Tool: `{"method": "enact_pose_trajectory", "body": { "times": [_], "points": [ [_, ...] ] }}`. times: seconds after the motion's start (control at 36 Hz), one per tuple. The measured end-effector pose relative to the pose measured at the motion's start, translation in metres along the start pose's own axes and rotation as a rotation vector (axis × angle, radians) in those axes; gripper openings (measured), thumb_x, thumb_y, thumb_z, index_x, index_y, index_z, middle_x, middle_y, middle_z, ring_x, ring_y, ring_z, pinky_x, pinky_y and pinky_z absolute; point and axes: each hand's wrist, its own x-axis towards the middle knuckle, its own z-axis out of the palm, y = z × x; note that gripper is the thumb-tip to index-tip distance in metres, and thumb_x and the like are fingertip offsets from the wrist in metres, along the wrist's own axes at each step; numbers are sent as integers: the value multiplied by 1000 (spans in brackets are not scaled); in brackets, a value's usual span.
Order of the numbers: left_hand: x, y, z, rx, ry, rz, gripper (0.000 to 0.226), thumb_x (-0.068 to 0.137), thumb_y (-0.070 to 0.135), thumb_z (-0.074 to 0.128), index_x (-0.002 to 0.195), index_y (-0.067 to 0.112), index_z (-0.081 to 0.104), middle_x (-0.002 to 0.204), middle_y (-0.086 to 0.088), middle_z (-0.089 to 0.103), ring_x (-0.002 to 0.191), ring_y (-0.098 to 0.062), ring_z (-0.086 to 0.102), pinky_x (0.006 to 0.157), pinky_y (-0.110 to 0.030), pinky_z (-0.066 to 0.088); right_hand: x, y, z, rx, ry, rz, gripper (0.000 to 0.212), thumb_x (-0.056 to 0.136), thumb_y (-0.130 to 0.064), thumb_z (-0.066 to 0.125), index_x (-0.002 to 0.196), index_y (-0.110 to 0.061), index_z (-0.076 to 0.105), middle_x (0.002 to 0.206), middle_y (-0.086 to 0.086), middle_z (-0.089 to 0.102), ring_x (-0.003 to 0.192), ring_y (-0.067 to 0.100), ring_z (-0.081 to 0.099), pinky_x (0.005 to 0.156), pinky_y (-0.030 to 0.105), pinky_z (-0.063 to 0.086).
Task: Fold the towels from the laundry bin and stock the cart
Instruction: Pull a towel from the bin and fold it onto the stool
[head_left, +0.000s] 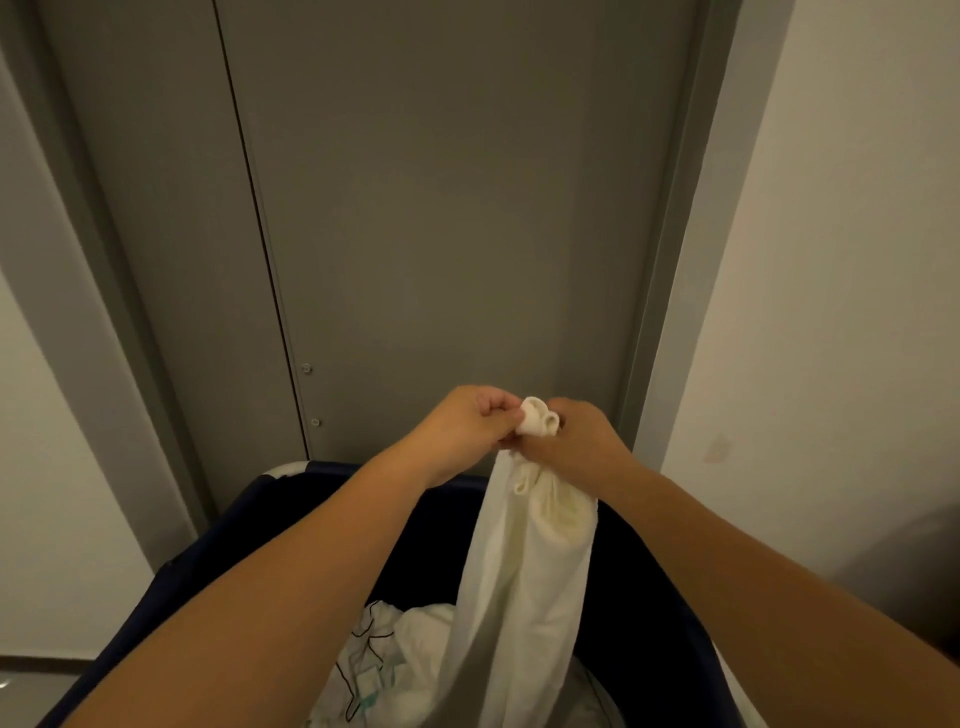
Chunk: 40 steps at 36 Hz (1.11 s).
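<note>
1. The towel is white cloth, soft and matt, with a thick rolled hem.
2. The laundry bin has dark blue fabric walls, matt.
3. The linen inside is white crumpled cloth with thin printed lines.
4. The door is a smooth, matt grey panel, and its two small screws look like shiny metal.
5. The wall is smooth, matt white.

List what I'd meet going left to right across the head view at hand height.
left wall → left hand → towel → right hand → right wall
</note>
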Motion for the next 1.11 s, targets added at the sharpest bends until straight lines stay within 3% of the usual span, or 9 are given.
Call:
{"method": "enact_pose_trajectory", "body": {
  "times": [0.14, 0.22, 0.31, 0.44, 0.53, 0.61, 0.75, 0.86, 1.11],
  "points": [
    [-6, -29, -9, -6, 180, 11, 11, 91, 19, 65, 102, 18, 64, 101, -1, 71, 96, -15, 68, 86, -28, 54, 6, -4, -10, -8, 43, -8, 21, 83, -21, 66, 72, -5, 57, 67, 5, 58, 60, 16, 57, 54, 26, 44],
    [-14, -63, -14, 94, -22, -63, 70, 79, 36, 77, 139, 27, 42, 136, 15, 49, 122, -2, 50, 95, -19, 43, 13, -13, -21, -10, 105, 7, 26, 86, -21, 63, 78, 2, 56, 69, 7, 56, 60, 18, 55, 53, 26, 41],
    [-23, -82, 2, 115, -201, -36, 105, 67, 43, 86, 145, 44, 15, 139, 28, 36, 126, 6, 41, 96, -17, 41, 19, -33, -33, -14, 131, -11, 26, 87, -21, 60, 74, 1, 54, 69, 9, 56, 60, 19, 55, 53, 26, 42],
    [-12, -102, 42, 102, -57, 27, 138, 45, 58, 91, 142, 57, -7, 144, 22, 30, 134, -14, 35, 107, -50, 39, 30, -69, -39, -13, 198, -62, 26, 91, -25, 58, 70, -10, 53, 69, 6, 56, 59, 16, 56, 52, 23, 43],
    [-2, -104, 53, 109, 70, 49, 133, 42, 59, 88, 140, 56, -1, 138, 27, 33, 132, -15, 37, 108, -56, 34, 35, -85, -41, 48, 268, -35, 30, 89, -26, 58, 85, 3, 59, 76, 17, 58, 64, 19, 58, 55, 25, 45],
    [7, -105, 58, 43, 121, -18, 116, 52, 54, 85, 140, 51, 10, 129, 22, 40, 126, -16, 43, 108, -47, 37, 38, -97, -47, 127, 346, -49, 26, 86, -21, 59, 68, -6, 47, 67, 11, 46, 59, 17, 49, 49, 24, 37],
    [26, -99, 53, -29, 143, -60, 24, 92, 24, 65, 112, 27, 52, 109, 6, 58, 110, -17, 58, 86, -21, 43, 39, -106, -69, 97, 400, -77, 21, 87, -21, 58, 71, -8, 54, 66, 7, 54, 59, 18, 57, 51, 26, 46],
    [39, -71, 26, 146, 79, 43, 30, 96, 26, 57, 125, 17, 55, 112, 6, 55, 100, -10, 54, 81, -23, 44, 38, -84, -109, -247, 412, -87, 13, 88, -23, 59, 99, -15, 57, 85, 0, 58, 72, 16, 57, 56, 22, 45],
    [59, 13, 5, 403, -37, 201, 24, 94, 25, 55, 117, 18, 60, 106, 2, 63, 93, -13, 59, 76, -25, 48, 15, -58, -102, -861, -91, -108, 75, 85, -65, 51, 149, -37, 22, 137, -2, 51, 119, 22, 52, 95, 30, 42]
  ]
}}
